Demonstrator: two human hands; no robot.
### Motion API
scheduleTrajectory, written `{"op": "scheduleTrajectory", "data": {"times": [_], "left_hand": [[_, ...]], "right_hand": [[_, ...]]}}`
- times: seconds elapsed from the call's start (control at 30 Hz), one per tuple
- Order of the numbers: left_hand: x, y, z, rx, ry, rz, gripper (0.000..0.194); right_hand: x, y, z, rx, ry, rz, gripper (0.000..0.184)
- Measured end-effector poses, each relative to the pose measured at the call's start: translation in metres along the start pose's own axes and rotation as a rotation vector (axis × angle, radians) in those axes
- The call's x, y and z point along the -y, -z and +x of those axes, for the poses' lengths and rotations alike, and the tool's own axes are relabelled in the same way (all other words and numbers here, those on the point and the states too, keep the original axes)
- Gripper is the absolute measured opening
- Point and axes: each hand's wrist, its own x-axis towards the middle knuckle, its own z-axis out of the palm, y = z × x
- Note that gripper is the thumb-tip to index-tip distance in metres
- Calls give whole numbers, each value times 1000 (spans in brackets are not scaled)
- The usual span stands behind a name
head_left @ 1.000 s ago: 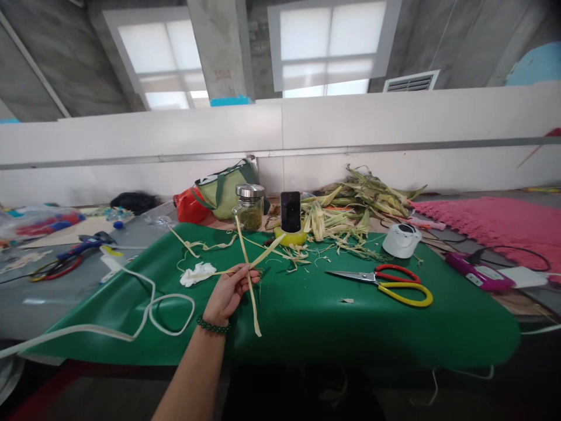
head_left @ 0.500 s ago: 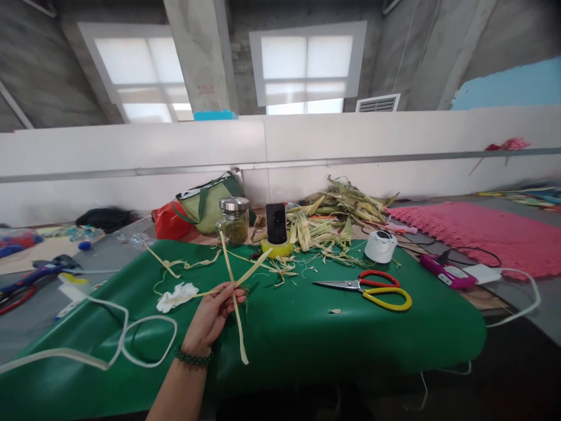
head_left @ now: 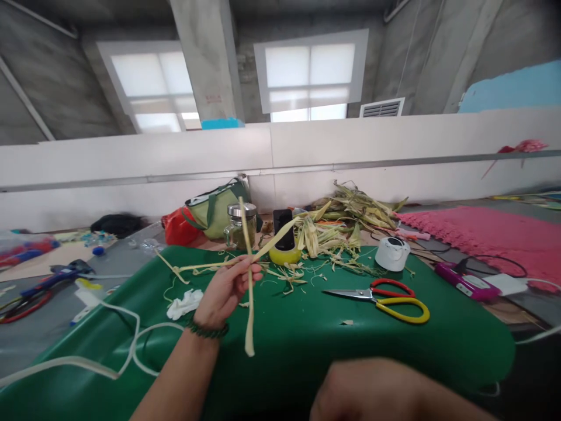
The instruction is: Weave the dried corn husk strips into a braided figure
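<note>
My left hand [head_left: 228,289] is raised over the green mat [head_left: 298,333], its thumb and fingers pinched on crossed corn husk strips [head_left: 250,318]. One pale strip runs nearly upright through the pinch, another slants up to the right, and a thinner one trails left. At the bottom edge, my right hand [head_left: 363,389] shows blurred, apart from the strips; its fingers cannot be made out. Scissors [head_left: 350,293] with one red and one yellow handle lie on the mat to the right. A crumpled white tissue [head_left: 184,304] rests left of my left wrist.
Behind stand a glass jar [head_left: 241,234], a phone [head_left: 284,225] in a yellow tape roll [head_left: 284,256], and a heap of corn husks [head_left: 357,204]. A white device [head_left: 392,254], a purple power strip [head_left: 467,282] and pink cloth [head_left: 486,240] lie right. A white cable [head_left: 65,358] loops left.
My right hand has come into view at the bottom. My left hand has moved up and right with the crossed husk strips. The whole view has shifted slightly.
</note>
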Motion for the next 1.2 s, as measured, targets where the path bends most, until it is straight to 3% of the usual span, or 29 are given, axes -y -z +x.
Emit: {"op": "scheduleTrajectory", "data": {"times": [0.07,0.17,0.2,0.23,0.27,0.33,0.53,0.83,1.0,1.2], "left_hand": [[-3,-11,24,87,20,-4,11],[2,-21,58,207,17,0,8],[5,-22,68,222,13,13,5],[10,-22,76,219,2,36,3],[15,-21,83,220,-12,66,4],[27,-14,93,244,-12,127,11],[44,7,104,326,-48,311,31],[44,3,101,335,-59,463,30],[44,2,98,318,-72,514,23],[48,-2,98,285,-29,442,26]], "right_hand": [[-10,42,-1,-173,-3,-22,32],[-24,100,14,-993,-67,-252,40],[-30,114,23,-1185,-60,-374,36],[-38,125,35,-1275,-18,-499,30],[-46,132,47,-1283,3,-598,24],[-67,136,70,-1155,-23,-736,25],[-115,121,99,-838,-106,-703,18],[-109,116,94,-769,-127,-716,22],[-109,118,92,-752,-210,-564,16],[-119,124,86,-760,-142,-436,14]]}}
